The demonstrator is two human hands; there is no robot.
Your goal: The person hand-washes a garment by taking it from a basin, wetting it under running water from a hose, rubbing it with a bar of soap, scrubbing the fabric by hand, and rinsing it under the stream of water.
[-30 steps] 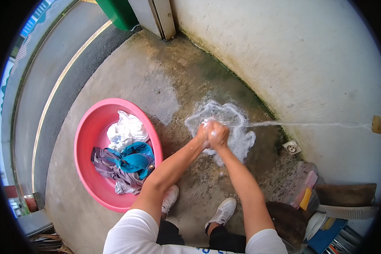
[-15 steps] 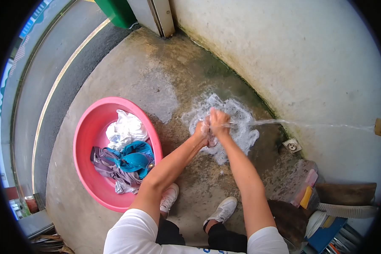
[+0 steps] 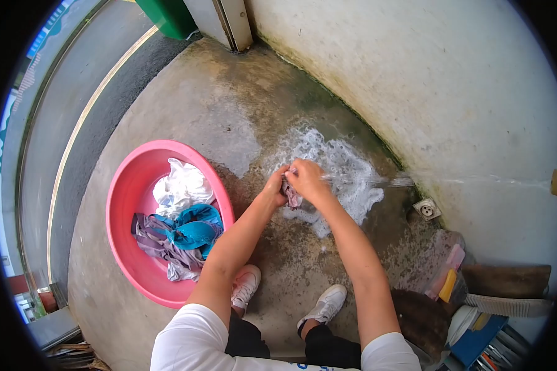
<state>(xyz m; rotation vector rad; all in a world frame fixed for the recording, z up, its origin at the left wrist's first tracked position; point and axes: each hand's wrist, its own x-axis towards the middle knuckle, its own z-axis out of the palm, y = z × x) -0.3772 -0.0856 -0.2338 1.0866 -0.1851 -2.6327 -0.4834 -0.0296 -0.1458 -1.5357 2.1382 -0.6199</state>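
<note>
A small crumpled pinkish-mauve cloth (image 3: 293, 198), wet, is bunched between my two hands above the soapy floor. My left hand (image 3: 274, 187) is closed around its left side. From the right, my right hand (image 3: 308, 178) grips the top of it with bent fingers. Much of the cloth is hidden inside my hands. White foam and water (image 3: 340, 162) spread on the concrete under and beyond them. A water jet (image 3: 464, 180) shoots leftward from a tap (image 3: 556, 183) on the wall, reaching toward my right hand.
At the left stands a pink basin (image 3: 125, 260) holding white cloth (image 3: 182, 188), a teal garment (image 3: 195, 229) and greyish-purple cloth (image 3: 158, 238). A drain cover (image 3: 427, 209) lies by the wall (image 3: 414, 80). Boards and brushes (image 3: 449, 285) crowd the lower right. My shoes (image 3: 328, 304) are below.
Both hands have shifted slightly left and more of the cloth shows between them. My right hand has turned, its fingers now bent over the cloth. The foam has spread a little.
</note>
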